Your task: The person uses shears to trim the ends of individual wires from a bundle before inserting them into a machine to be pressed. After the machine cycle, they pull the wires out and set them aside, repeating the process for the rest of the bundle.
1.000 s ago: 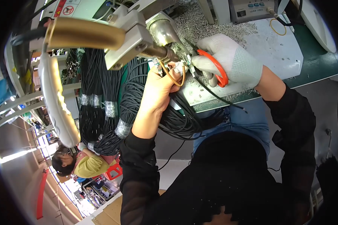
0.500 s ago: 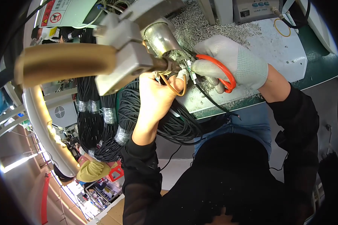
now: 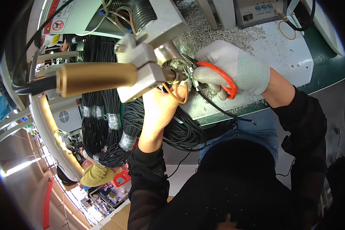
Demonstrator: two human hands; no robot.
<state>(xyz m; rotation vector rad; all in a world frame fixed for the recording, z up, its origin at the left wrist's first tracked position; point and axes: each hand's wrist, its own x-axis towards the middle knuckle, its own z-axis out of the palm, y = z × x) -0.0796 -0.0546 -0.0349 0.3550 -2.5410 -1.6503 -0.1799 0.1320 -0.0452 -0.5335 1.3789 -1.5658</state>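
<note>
My left hand [image 3: 157, 105], bare on its back with a pale cover on a fingertip, is closed beneath the soldering iron's holder. It pinches a black cable [image 3: 214, 103] near a small metal connector [image 3: 194, 82]; the fingertips are partly hidden. Around its fingers shows a brown loop of thin tube [image 3: 186, 97]. My right hand [image 3: 234, 69], in a white knit glove, is wrapped round red-handled pliers [image 3: 223, 74], whose jaws are hard to make out beside the connector. The brown-handled soldering iron [image 3: 97, 78] sits in a grey metal clamp [image 3: 138, 65], its tip close to my fingers.
Solder-like scraps [image 3: 214, 32] cover the white board [image 3: 291, 57]. Bundled black cables [image 3: 103, 126] hang at left. A control box [image 3: 260, 11] stands at the back. A lit lamp [image 3: 53, 134] and a co-worker in a yellow top [image 3: 97, 175] are farther left.
The soldering iron and its clamp have shifted right in the picture and look sharper. My right hand and the pliers have moved slightly left; both hands keep their grip.
</note>
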